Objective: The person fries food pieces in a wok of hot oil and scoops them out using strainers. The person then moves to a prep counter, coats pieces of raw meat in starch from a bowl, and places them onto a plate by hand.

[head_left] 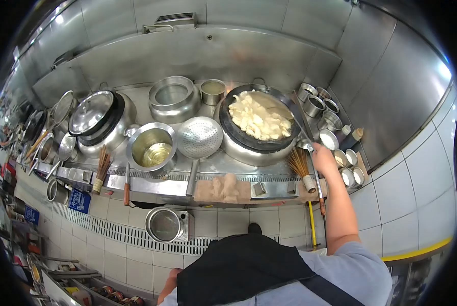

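My right hand (324, 157) is closed round the long metal handle of a ladle (305, 131). The ladle's head lies among pale, whitish pieces of food (259, 117) in cloudy liquid, so its exact shape is hard to see. These pieces fill much of a black wok (230, 130) on the right burner. A bamboo brush (302, 168) rests just left of my wrist. At the lower edge, beside the black apron, only a bit of my left arm or hand (170, 285) shows; its fingers cannot be made out.
A perforated strainer (200, 137) and a deep pot (152, 148) of yellowish liquid stand left of the wok. Seasoning containers (330, 122) and squeeze bottles (357, 135) line the right side. A lidded wok (92, 113) sits far left. Folded cloth (223, 188) covers the front edge.
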A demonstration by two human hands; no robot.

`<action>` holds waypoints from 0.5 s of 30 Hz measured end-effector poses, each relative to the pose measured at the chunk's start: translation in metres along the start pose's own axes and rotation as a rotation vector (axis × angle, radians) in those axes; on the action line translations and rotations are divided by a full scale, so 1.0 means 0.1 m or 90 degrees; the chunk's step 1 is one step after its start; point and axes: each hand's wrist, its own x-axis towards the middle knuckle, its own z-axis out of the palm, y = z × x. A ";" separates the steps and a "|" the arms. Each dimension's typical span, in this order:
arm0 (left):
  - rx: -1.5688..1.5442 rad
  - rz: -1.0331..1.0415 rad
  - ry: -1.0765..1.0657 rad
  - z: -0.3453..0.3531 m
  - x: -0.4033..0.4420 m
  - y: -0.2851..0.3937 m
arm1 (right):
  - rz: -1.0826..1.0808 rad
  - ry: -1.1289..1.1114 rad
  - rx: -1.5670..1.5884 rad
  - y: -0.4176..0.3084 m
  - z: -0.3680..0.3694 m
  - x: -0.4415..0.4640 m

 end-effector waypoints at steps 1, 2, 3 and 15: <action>0.000 0.009 0.012 -0.03 -0.01 0.05 | -0.006 0.002 0.000 -0.02 -0.04 0.01; 0.000 0.018 0.025 -0.08 -0.04 0.08 | 0.003 0.038 0.011 -0.04 -0.09 0.02; 0.002 0.027 0.040 -0.11 -0.07 0.12 | 0.013 0.073 0.023 -0.08 -0.17 0.00; -0.020 -0.013 0.025 -0.03 -0.24 -0.04 | -0.126 0.014 -0.137 -0.70 0.16 0.94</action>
